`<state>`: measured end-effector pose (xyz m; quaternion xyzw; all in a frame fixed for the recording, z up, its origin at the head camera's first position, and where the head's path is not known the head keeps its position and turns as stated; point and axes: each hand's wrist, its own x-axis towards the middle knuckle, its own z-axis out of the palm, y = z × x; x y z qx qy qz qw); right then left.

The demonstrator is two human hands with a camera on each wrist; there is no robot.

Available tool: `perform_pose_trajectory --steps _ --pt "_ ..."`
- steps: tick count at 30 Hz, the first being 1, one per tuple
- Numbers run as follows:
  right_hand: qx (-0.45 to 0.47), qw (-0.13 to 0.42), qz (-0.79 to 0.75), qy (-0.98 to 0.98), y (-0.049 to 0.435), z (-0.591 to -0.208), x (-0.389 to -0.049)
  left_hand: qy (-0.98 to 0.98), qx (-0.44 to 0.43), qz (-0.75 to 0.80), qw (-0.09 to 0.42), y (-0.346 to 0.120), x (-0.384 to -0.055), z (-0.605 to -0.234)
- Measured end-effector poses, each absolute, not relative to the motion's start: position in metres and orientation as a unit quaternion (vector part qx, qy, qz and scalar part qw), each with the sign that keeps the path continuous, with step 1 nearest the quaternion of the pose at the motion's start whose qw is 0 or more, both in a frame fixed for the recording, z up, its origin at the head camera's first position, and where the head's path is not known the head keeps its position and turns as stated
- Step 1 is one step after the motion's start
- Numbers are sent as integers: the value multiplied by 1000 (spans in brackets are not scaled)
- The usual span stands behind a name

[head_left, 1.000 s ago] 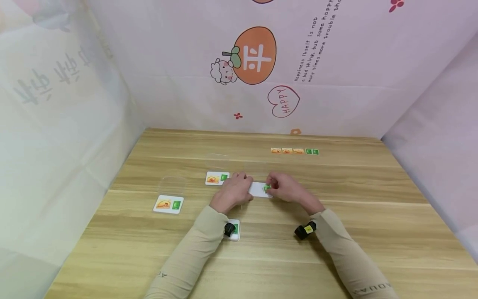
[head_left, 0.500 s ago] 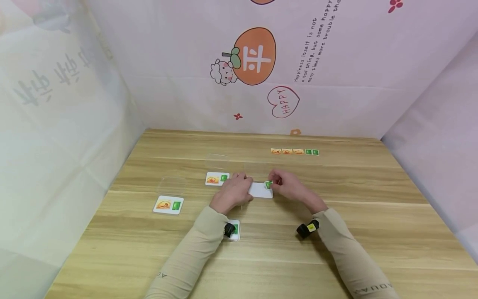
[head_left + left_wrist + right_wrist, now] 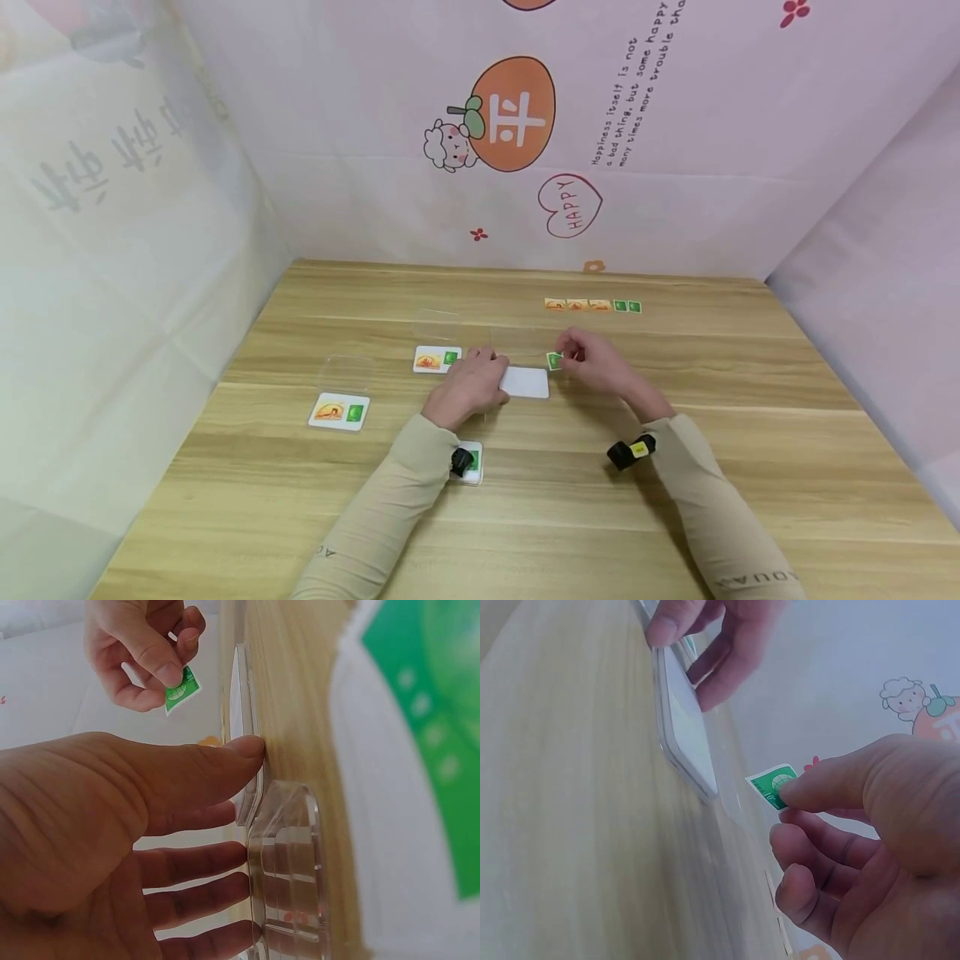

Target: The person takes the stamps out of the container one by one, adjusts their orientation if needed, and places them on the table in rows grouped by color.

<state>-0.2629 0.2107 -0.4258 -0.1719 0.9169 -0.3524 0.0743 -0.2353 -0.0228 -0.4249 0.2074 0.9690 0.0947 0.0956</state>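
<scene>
My right hand (image 3: 596,360) pinches a small green postage stamp (image 3: 774,785) between thumb and fingers, raised just past the right end of a hinged clear plastic case with a white face (image 3: 524,382). My left hand (image 3: 468,387) holds the left end of that case, its thumb at the near edge and its fingers along the far side. In the left wrist view, the green stamp (image 3: 183,692) hangs from the other hand's fingertips, and the clear plastic (image 3: 289,862) shows beside my left fingers.
Two cases with an orange and a green stamp lie left, one nearer (image 3: 339,412), one farther (image 3: 429,359), their clear lids laid back. Another case (image 3: 473,462) is partly hidden under my left wrist. A row of orange and green stamps (image 3: 588,305) lies at the back.
My right hand has moved right and slightly away with the green stamp, from over the white case to past its right end. My left hand has stayed in place.
</scene>
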Motion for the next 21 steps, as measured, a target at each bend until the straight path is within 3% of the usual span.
perform_pose_trajectory --steps 21 --pt "-154 30 -335 929 244 -418 -274 968 213 93 94 -23 -235 -425"
